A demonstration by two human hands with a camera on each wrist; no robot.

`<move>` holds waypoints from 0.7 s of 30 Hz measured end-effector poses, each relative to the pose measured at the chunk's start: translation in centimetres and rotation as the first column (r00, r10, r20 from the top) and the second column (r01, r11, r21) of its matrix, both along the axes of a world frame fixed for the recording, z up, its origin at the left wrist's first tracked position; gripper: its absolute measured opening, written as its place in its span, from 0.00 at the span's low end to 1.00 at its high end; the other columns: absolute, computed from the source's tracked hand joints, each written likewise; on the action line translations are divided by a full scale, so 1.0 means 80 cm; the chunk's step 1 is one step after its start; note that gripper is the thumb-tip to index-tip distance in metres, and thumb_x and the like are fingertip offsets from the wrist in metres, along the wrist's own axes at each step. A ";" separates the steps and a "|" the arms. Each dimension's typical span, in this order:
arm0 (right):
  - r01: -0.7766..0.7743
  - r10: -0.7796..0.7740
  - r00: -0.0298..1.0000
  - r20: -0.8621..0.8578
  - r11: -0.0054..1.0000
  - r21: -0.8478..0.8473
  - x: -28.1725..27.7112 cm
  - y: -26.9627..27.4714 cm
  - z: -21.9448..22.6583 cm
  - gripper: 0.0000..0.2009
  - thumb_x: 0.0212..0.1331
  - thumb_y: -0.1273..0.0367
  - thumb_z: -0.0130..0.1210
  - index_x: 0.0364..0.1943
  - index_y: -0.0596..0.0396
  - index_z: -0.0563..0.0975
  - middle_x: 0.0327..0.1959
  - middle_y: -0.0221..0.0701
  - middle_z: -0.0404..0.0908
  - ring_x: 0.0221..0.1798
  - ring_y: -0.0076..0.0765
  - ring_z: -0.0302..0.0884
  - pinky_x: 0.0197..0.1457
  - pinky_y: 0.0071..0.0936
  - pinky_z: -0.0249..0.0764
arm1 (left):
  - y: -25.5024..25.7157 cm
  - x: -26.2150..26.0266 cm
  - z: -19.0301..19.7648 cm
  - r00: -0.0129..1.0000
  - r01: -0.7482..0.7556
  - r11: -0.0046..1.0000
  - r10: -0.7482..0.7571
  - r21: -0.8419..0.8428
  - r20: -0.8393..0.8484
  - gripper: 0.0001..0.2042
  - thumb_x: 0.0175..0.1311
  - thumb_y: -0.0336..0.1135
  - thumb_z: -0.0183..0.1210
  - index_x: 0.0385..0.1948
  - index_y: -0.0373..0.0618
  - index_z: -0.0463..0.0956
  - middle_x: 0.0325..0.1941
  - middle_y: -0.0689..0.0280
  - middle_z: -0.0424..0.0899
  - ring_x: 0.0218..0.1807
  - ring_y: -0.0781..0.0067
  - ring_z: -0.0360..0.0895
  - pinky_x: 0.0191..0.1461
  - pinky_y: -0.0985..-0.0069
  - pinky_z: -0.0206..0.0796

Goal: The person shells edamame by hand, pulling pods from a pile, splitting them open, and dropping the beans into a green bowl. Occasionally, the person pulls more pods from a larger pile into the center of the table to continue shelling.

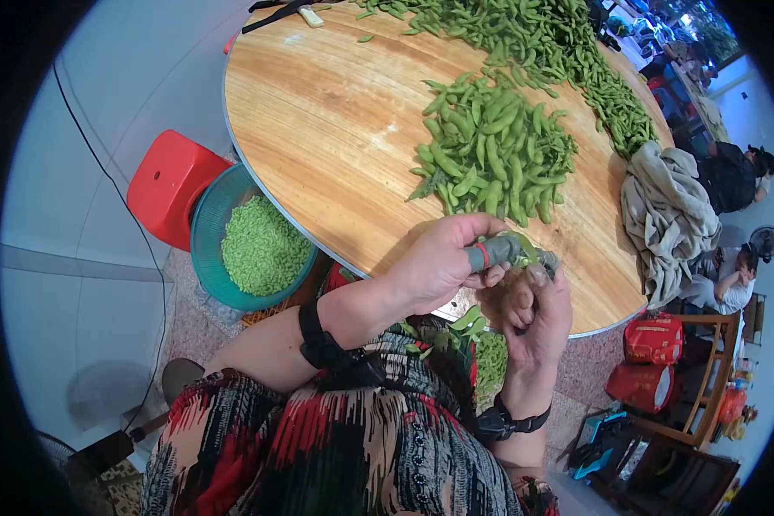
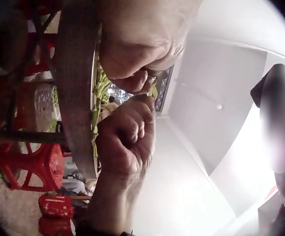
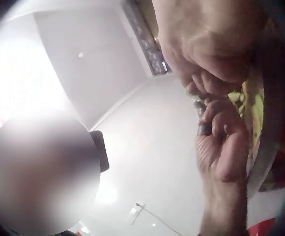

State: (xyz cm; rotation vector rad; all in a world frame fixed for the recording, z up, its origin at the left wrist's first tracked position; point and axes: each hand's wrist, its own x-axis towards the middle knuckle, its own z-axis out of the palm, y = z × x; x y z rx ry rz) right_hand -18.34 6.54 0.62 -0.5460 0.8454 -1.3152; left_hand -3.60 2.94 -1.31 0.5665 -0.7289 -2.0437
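Observation:
Over the table's near edge, my left hand (image 1: pixel 443 262) pinches a green soybean pod (image 1: pixel 525 247) between thumb and fingers. Grey coverings, one with a red band, wrap some of its fingertips. My right hand (image 1: pixel 537 314) meets it there, its curled fingers and thumb gripping the pod's other end. Both hands meet fingertip to fingertip in the left wrist view, where the right hand (image 2: pixel 128 140) is the lower one. Just beyond them a small heap of pods (image 1: pixel 499 150) lies on the round wooden table (image 1: pixel 318 112).
A bigger pile of pods (image 1: pixel 542 34) covers the table's far side. Beside the table, a teal basket (image 1: pixel 202 249) of shelled beans (image 1: pixel 262 249) stands by a red stool (image 1: pixel 168 185). A crumpled cloth (image 1: pixel 666 215) hangs at the right edge. Empty-looking pods (image 1: pixel 469 322) show below the hands.

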 end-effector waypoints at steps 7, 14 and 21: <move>0.051 -0.051 0.999 0.017 0.999 0.014 0.015 0.007 0.004 0.02 0.59 0.73 0.47 0.34 0.54 0.68 0.14 0.23 0.62 0.10 0.13 0.50 0.11 0.12 0.44 | 0.004 0.003 0.005 0.997 -0.018 1.000 0.016 -0.021 -0.069 0.06 0.62 0.29 0.52 0.40 0.44 0.70 0.28 0.74 0.72 0.27 0.86 0.69 0.30 0.89 0.61; -0.034 0.020 0.965 0.260 0.998 0.050 0.006 0.005 -0.002 0.03 0.60 0.72 0.48 0.35 0.54 0.68 0.14 0.23 0.63 0.10 0.14 0.51 0.12 0.12 0.49 | 0.007 0.004 0.016 0.947 -0.106 0.921 0.209 -0.375 0.244 0.09 0.60 0.26 0.53 0.42 0.42 0.69 0.30 0.73 0.72 0.28 0.85 0.71 0.29 0.90 0.61; 0.012 -0.014 0.999 -0.031 0.997 -0.076 0.015 0.008 0.006 0.03 0.60 0.73 0.47 0.35 0.55 0.71 0.16 0.24 0.67 0.11 0.13 0.53 0.12 0.12 0.49 | 0.004 0.007 0.009 0.999 -0.017 0.996 0.020 -0.087 0.028 0.09 0.61 0.28 0.51 0.43 0.42 0.70 0.29 0.71 0.73 0.28 0.84 0.71 0.30 0.89 0.60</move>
